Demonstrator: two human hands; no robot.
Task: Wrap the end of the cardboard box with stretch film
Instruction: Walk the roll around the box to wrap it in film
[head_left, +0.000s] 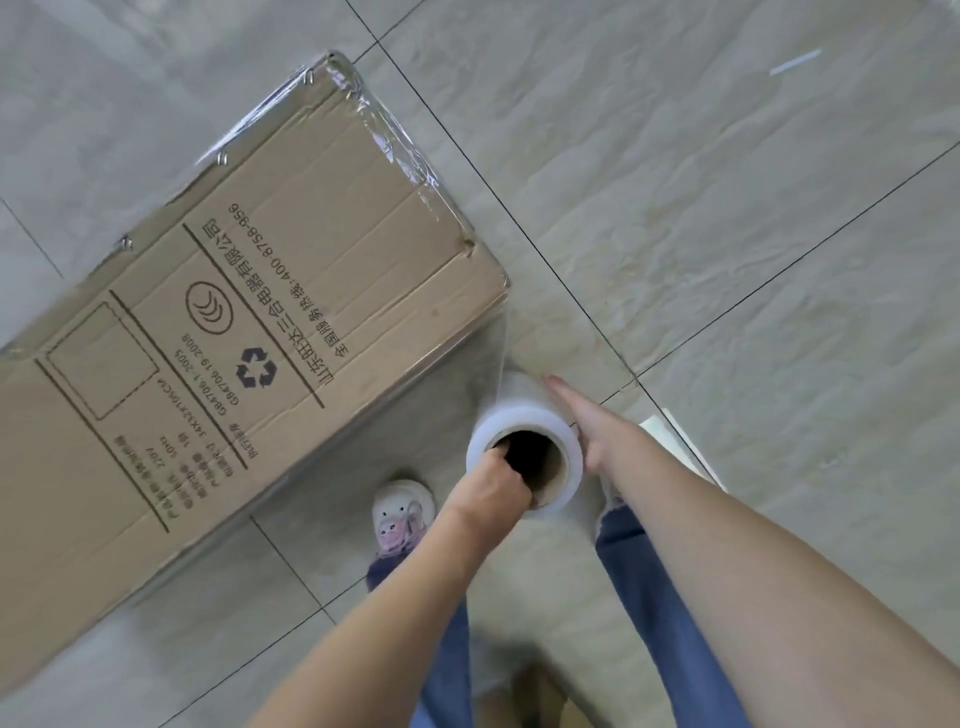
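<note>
A long brown cardboard box (223, 332) with black print lies on the tiled floor, its near end pointing right. Clear film clings to its far end (384, 130). A roll of stretch film (524, 415) stands upright just off the box's near corner, and a sheet of film (467, 374) runs from it to the box side. My left hand (493, 480) grips the roll with fingers hooked inside its cardboard core. My right hand (587, 415) lies flat against the roll's right side, fingers straight.
Grey floor tiles (727, 208) with dark grout lines spread all around. My legs in blue jeans and a white shoe (402, 512) stand below the roll. A white flat object (680, 447) lies on the floor right of my right arm.
</note>
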